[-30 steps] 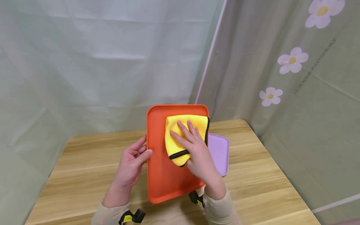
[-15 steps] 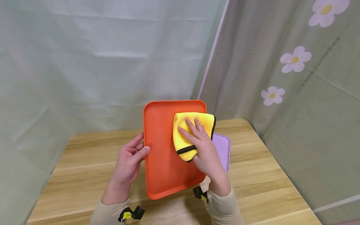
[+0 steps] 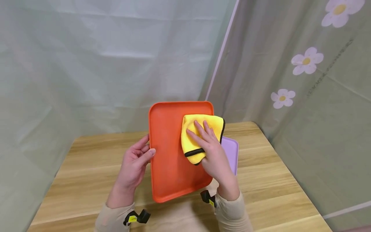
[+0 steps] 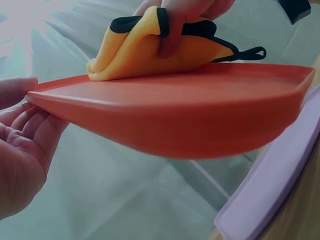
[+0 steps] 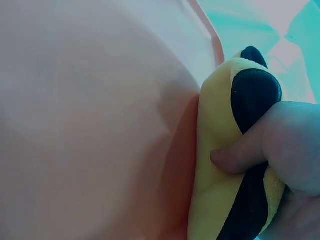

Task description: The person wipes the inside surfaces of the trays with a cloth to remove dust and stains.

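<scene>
A red-orange rectangular tray with a low raised rim is held up tilted over the table. My left hand grips its left edge, thumb on the front and fingers behind; the left wrist view shows the thumb over the rim. Against the tray's right half lies a folded yellow cloth with black trim. My right hand holds this cloth against the tray, fingers spread over it. In the right wrist view the thumb presses into the cloth's folds. A black loop sticks out from the cloth in the left wrist view.
A lilac tray lies on the wooden table behind the orange tray, partly hidden by it and my right hand. Pale curtains hang at the back and sides, with printed flowers on the right. Both wrists wear black camera straps.
My right hand has slid the yellow cloth right and slightly up across the tray, past its right rim. The tray has risen a little in my left hand.
</scene>
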The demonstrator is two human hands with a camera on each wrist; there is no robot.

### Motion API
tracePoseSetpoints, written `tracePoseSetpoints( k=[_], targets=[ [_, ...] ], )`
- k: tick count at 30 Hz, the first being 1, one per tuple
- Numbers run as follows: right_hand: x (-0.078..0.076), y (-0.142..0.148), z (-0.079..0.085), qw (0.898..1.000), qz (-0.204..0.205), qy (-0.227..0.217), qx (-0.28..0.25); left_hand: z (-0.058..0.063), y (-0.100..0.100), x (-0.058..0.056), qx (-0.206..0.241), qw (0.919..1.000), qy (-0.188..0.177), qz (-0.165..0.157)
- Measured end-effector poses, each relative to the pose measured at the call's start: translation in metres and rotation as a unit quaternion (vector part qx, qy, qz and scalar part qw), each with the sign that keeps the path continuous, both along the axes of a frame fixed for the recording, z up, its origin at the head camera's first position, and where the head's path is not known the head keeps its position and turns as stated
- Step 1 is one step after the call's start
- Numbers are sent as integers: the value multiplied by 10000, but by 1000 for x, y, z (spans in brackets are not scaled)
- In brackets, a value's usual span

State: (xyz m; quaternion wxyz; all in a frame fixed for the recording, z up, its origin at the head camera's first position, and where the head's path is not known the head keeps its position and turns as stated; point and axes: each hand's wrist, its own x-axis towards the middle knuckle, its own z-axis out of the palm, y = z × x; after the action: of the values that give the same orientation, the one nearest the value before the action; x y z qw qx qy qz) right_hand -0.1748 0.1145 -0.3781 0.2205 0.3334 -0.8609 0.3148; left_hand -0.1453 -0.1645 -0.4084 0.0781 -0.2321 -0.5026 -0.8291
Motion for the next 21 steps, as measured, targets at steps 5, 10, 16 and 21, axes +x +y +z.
tracePoseSetpoints(
  k=[5,10,16,21],
  targets=[
    [2,-2,-1,9997,116,145,157,1,2,-1,8,10000,45,-18],
    [5,-4,-1,9993,196,252,201,2,5,-1,-56,10000,50,-60],
    [9,-10,-1,9987,278,307,294,2,7,-1,-122,9999,-20,-29],
    [13,-17,1,9981,327,368,382,3,9,-1,-158,9999,-50,-3]
  ],
)
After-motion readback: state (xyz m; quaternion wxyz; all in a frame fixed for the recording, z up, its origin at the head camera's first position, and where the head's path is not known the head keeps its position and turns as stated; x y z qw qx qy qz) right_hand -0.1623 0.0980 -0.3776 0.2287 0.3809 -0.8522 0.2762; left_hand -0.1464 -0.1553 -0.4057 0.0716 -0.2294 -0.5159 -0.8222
